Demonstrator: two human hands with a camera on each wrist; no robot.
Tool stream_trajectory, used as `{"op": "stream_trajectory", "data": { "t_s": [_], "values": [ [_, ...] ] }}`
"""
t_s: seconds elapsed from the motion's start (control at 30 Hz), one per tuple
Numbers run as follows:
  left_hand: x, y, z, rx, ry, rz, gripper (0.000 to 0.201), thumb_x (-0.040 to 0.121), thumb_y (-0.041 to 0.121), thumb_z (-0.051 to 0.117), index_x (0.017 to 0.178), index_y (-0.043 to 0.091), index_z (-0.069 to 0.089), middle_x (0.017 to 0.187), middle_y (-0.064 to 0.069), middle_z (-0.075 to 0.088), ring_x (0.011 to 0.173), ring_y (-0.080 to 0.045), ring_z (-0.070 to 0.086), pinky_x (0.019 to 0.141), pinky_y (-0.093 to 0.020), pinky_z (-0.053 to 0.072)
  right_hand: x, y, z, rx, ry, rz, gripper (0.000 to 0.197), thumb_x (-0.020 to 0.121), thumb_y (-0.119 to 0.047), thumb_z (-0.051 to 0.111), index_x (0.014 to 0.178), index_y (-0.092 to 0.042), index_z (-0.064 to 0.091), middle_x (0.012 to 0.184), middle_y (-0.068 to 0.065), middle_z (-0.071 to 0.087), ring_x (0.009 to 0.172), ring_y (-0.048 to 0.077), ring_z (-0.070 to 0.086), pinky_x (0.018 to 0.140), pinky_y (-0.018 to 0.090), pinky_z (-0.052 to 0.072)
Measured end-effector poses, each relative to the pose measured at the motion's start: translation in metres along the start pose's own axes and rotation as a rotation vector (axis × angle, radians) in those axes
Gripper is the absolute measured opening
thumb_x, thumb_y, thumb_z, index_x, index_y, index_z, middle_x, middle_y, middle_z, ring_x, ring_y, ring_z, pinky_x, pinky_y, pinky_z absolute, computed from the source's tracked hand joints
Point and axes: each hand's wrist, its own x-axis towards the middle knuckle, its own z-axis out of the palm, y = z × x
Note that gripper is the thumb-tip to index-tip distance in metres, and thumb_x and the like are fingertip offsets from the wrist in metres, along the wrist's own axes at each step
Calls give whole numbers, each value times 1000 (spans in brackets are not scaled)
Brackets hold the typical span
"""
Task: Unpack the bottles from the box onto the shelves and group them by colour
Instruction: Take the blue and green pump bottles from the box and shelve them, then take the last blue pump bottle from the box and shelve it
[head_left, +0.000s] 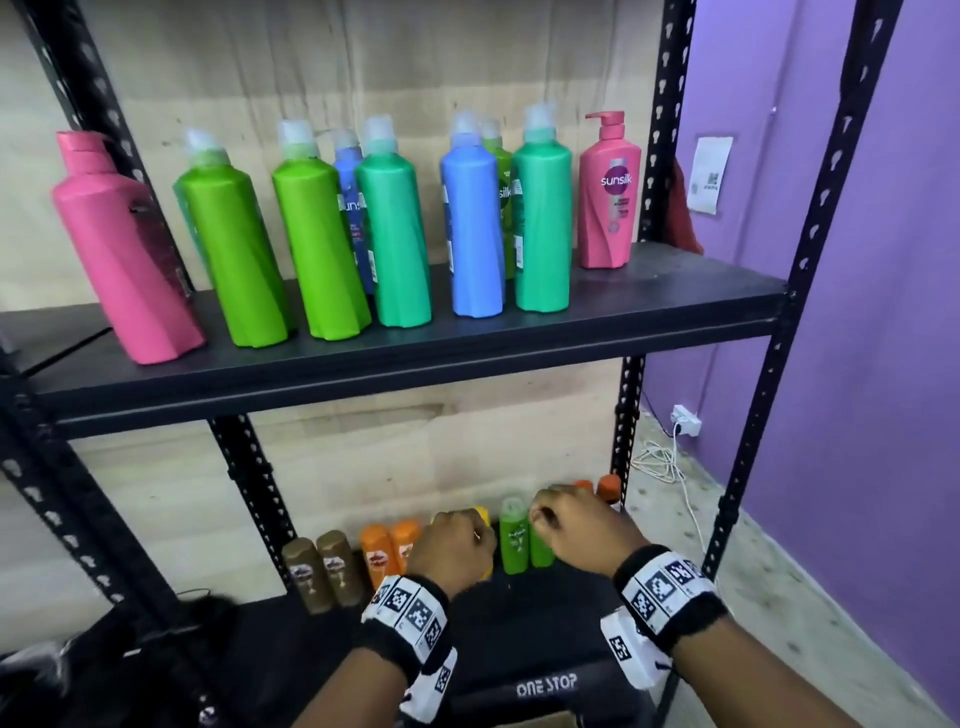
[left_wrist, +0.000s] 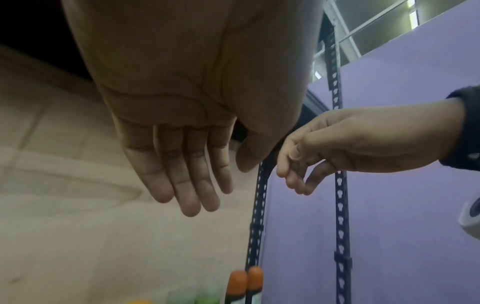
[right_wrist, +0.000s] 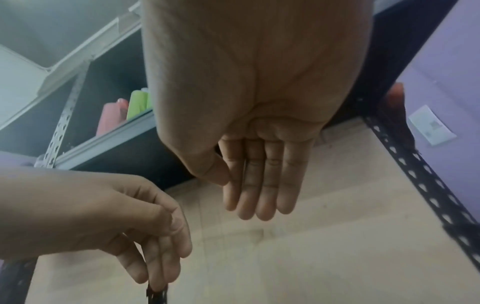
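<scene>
Both my hands hover empty over the lower shelf (head_left: 291, 639). My left hand (head_left: 457, 545) hangs in front of a yellow bottle (head_left: 484, 514), its fingers (left_wrist: 192, 185) straight and holding nothing. My right hand (head_left: 576, 525) is above two small green bottles (head_left: 514, 540), with straight, bare fingers (right_wrist: 259, 189). Along the same row stand brown bottles (head_left: 322, 571), small orange bottles (head_left: 389, 551) and orange-capped bottles (head_left: 608, 486). The upper shelf (head_left: 623, 312) carries big bottles: pink (head_left: 119, 249), bright green (head_left: 234, 249), teal (head_left: 395, 239), blue (head_left: 472, 228) and another pink (head_left: 608, 197).
Black perforated uprights (head_left: 810, 260) frame the rack. A black item marked ONE STOP (head_left: 545, 686) lies below my wrists. Dark bags (head_left: 104, 654) sit at the lower left. On the right are a purple wall (head_left: 883, 364), a power strip (head_left: 685, 418) and a white cable (head_left: 660, 462) on the floor.
</scene>
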Motion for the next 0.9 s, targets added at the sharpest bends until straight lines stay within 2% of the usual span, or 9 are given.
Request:
{"op": "stream_trajectory", "data": {
  "t_s": [0.07, 0.13, 0.23, 0.33, 0.47, 0.57, 0.63, 0.77, 0.9],
  "values": [
    [-7, -8, 18, 14, -56, -21, 32, 96, 36, 49, 100, 16, 73, 110, -13, 73, 107, -34, 65, 86, -38, 54, -9, 5, 20, -26, -68, 43, 17, 93, -24, 50, 87, -23, 66, 95, -6, 69, 92, 15, 63, 60, 9, 36],
    [-17, -16, 35, 17, -114, -46, 33, 97, 39, 48, 98, 16, 71, 110, -13, 72, 105, -34, 66, 86, -38, 54, -16, 9, 39, 22, -176, 72, 18, 92, -21, 50, 83, -18, 65, 91, 2, 71, 88, 22, 64, 74, 32, 51],
    [-33, -31, 63, -19, -198, -76, 33, 99, 39, 49, 82, 13, 63, 100, -15, 72, 96, -34, 67, 77, -35, 50, -33, 15, 66, 39, -295, 123, 22, 94, -23, 50, 86, -13, 67, 93, 5, 70, 87, 25, 64, 79, 40, 53],
    [-48, -43, 89, -56, -292, -117, 33, 98, 39, 51, 77, 15, 60, 96, -14, 73, 92, -32, 69, 73, -34, 49, -52, 22, 95, 52, -374, 147, 24, 97, -24, 49, 93, -13, 70, 100, 4, 72, 94, 24, 64, 82, 39, 52],
    [-68, -56, 119, -65, -415, -191, 34, 98, 41, 51, 81, 14, 63, 98, -14, 72, 91, -32, 68, 77, -36, 53, -72, 30, 127, 97, -428, 221, 21, 96, -24, 52, 93, -15, 71, 104, 4, 73, 96, 22, 65, 83, 34, 52],
    [-84, -66, 139, -48, -482, -219, 38, 100, 38, 50, 75, 11, 58, 83, -12, 66, 81, -32, 65, 70, -37, 50, -88, 30, 149, 96, -490, 282, 22, 96, -26, 53, 95, -14, 71, 106, 8, 72, 97, 27, 66, 86, 39, 54],
    [-93, -72, 150, -30, -501, -234, 43, 100, 37, 48, 75, 5, 61, 77, -16, 62, 85, -36, 68, 69, -38, 51, -97, 33, 163, 104, -523, 304, 22, 95, -22, 52, 91, -10, 71, 100, 12, 73, 94, 30, 66, 85, 39, 54],
    [-110, -85, 172, 40, -548, -217, 40, 100, 39, 45, 90, 6, 65, 104, -20, 69, 96, -35, 67, 77, -37, 53, -114, 39, 192, 100, -592, 354, 22, 95, -19, 49, 78, -13, 63, 92, 11, 71, 79, 23, 59, 70, 27, 42],
    [-129, -98, 197, 66, -642, -205, 37, 102, 34, 43, 107, 7, 67, 110, -15, 70, 100, -32, 66, 78, -31, 50, -134, 44, 221, 132, -729, 439, 32, 100, -24, 46, 89, -4, 68, 96, 18, 70, 89, 33, 64, 75, 36, 48]
  ]
}}
